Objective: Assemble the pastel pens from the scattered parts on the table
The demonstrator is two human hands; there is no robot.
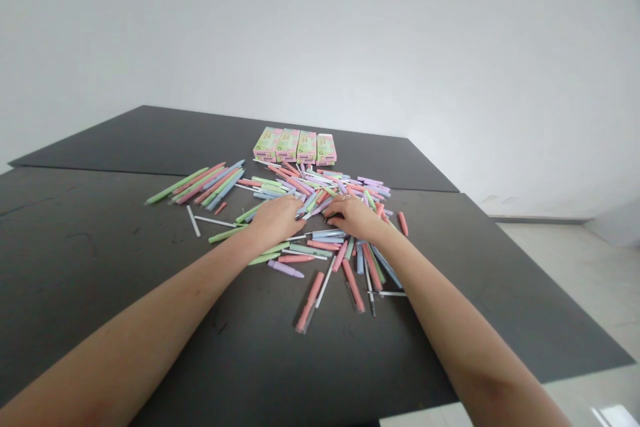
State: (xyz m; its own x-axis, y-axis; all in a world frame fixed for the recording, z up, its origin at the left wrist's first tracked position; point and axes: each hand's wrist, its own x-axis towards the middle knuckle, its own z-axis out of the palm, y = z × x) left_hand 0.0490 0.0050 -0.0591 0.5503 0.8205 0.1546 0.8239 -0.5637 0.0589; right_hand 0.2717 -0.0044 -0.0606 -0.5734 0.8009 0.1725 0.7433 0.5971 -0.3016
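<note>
Pastel pen parts lie in a loose heap [320, 245] on the dark table: green, red, blue and purple barrels, with thin white refills among them. My left hand [278, 219] rests at the heap's left middle, fingers curled together among the parts. Just right of it, my right hand [354, 216], with a ring on one finger, bends its fingers and thumb down into the pile. Whatever either hand grips is hidden by the fingers. Nearest me lie a red barrel with a clear end [311, 300] and a purple pen part [286, 269].
Several pink and green boxes [326, 148] stand side by side behind the heap. At the left, green, red and blue barrels form a separate bunch [205, 185]. The dark table [115, 240] reaches toward a white wall, with a seam across it.
</note>
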